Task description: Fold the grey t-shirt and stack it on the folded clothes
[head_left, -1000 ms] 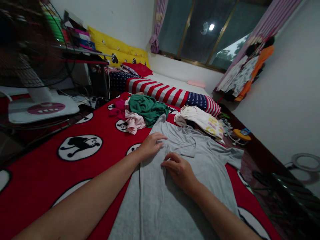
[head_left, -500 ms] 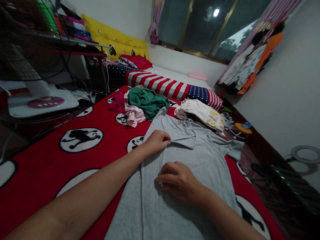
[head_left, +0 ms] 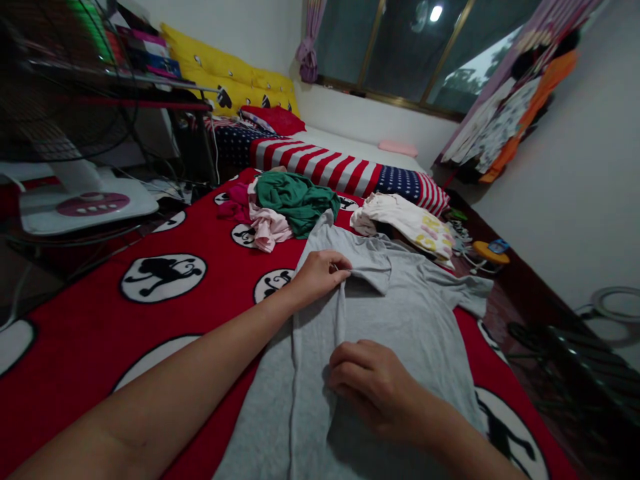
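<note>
A grey T-shirt (head_left: 410, 313) lies spread on a red blanket (head_left: 165, 313) printed with black-and-white round figures. My left hand (head_left: 320, 275) pinches the shirt's cloth near the collar and lifts a ridge of fabric. My right hand (head_left: 367, 383) lies lower on the shirt with its fingers curled on the other end of that raised fold. The fold runs between the two hands.
A heap of green, pink and magenta clothes (head_left: 285, 207) and a white printed garment (head_left: 407, 227) lie beyond the shirt. A fan base (head_left: 85, 203) stands at the left. A striped bedcover (head_left: 340, 173), a window and hanging clothes (head_left: 510, 113) are farther back.
Both hands went from lying flat on the shirt to pinching it. The right hand slid toward me, and a ridge of cloth rose between the hands.
</note>
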`<state>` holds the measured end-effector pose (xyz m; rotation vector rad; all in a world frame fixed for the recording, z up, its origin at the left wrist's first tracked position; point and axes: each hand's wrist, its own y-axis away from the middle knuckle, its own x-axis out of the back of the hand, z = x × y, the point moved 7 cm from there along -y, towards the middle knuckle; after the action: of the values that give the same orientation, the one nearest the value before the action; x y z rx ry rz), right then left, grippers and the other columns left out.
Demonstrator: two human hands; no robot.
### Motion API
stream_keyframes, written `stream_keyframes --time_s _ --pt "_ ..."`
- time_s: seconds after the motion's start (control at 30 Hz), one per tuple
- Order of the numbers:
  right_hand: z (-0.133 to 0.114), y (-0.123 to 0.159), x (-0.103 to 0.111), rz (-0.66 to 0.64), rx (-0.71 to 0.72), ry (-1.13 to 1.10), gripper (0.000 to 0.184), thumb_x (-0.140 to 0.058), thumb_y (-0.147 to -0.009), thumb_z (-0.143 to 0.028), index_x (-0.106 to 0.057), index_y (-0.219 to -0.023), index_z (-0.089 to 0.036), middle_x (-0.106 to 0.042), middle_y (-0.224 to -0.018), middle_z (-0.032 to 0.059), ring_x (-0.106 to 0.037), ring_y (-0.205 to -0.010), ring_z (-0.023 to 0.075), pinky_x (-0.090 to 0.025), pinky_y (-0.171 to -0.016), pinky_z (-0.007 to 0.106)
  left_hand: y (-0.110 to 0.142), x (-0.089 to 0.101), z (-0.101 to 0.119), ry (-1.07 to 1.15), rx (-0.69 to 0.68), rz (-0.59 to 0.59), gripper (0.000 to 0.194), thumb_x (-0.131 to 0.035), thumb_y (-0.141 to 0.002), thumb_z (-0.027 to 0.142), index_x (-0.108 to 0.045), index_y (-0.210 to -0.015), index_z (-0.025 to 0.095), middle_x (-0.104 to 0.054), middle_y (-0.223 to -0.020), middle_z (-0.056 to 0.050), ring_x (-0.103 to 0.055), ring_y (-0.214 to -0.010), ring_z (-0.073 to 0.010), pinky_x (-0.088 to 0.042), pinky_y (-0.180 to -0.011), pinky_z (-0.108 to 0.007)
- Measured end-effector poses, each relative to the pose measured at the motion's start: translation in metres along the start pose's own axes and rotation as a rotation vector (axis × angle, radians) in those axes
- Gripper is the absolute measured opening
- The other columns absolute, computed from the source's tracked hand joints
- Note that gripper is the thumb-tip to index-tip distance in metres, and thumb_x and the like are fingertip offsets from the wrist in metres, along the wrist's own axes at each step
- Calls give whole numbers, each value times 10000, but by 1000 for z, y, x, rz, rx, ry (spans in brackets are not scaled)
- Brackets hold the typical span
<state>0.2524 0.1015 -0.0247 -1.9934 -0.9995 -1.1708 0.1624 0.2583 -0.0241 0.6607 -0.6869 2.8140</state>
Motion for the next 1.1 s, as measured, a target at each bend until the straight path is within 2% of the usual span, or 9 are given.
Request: stream_keyframes --time_s 0.17,0.33,0.43,0.57,0.67,0.77,0.87,1.0,1.1 --pt "2 0 -3 -23 -55 -36 133 -533 -849 -121 -603 -923 -207 -619 -907 22 -555 -767 138 -393 -692 270 4 -10 -10 -63 -44 -47 292 -576 -797 82 -690 -1061 134 -714 -883 -50 -650 -792 -144 -514 -775 -254" --pt "20 -17 36 357 -25 107 177 -547 -881 -183 -607 -1046 -209 -632 -1091 67 -570 -993 192 -424 -861 351 4 -2 -20 -295 -94 15 435 -499 -825 55 -565 -1254 90 -606 -1214 -143 -571 -1131 -203 -441 -1005 -330" --pt "67 -22 46 518 -156 260 296 -525 -856 -137 -597 -1137 -197 -589 -1225 113 -528 -1128 239 -415 -949 418 9 -11 -33 -478 -42 -75 547 -516 -849 133 -418 -1382 59 -433 -1428 -200 -403 -1335 -264 -344 -1108 -399" --pt "153 -13 52 632 -534 292 597 -610 -712 -159 -509 -1300 -144 -410 -1428 181 -390 -1302 329 -342 -1052 512 14 -20 -43 -673 14 -138 577 -459 -904 207 -325 -1436 28 -303 -1513 -215 -235 -1422 -300 -256 -1158 -425" --pt "201 -7 59 667 -677 39 716 -648 -636 -283 -485 -1324 -173 -406 -1447 146 -346 -1345 338 -290 -1093 518 16 -22 -43 -743 28 -147 562 -420 -924 233 -329 -1440 29 -296 -1520 -202 -202 -1431 -305 -238 -1165 -426" --pt "233 -5 71 743 -763 -309 624 -546 -679 -347 -513 -1277 -171 -534 -1333 119 -487 -1240 293 -409 -1009 444 16 -22 -42 -772 42 -136 558 -407 -929 249 -341 -1438 31 -311 -1515 -197 -207 -1429 -307 -235 -1167 -424" --pt "252 -1 86 876 -912 -325 600 -504 -737 -415 -529 -1249 -104 -586 -1234 163 -564 -1118 292 -469 -909 408 17 -22 -41 -790 29 -119 536 -393 -936 260 -368 -1427 44 -330 -1507 -194 -223 -1426 -299 -239 -1165 -424" --pt "256 -15 90 827 -958 -41 669 -630 -705 -372 -512 -1318 -131 -593 -1192 158 -562 -1084 296 -440 -920 408 18 -23 -42 -804 20 -108 531 -406 -932 259 -380 -1427 67 -335 -1506 -187 -231 -1424 -297 -240 -1164 -422" --pt "249 -32 87 684 -888 220 454 -581 -745 -236 -640 -1194 -228 -616 -1114 94 -590 -1003 251 -455 -869 366 18 -23 -41 -794 9 -97 529 -406 -932 266 -383 -1428 85 -340 -1505 -182 -233 -1424 -294 -247 -1160 -429"
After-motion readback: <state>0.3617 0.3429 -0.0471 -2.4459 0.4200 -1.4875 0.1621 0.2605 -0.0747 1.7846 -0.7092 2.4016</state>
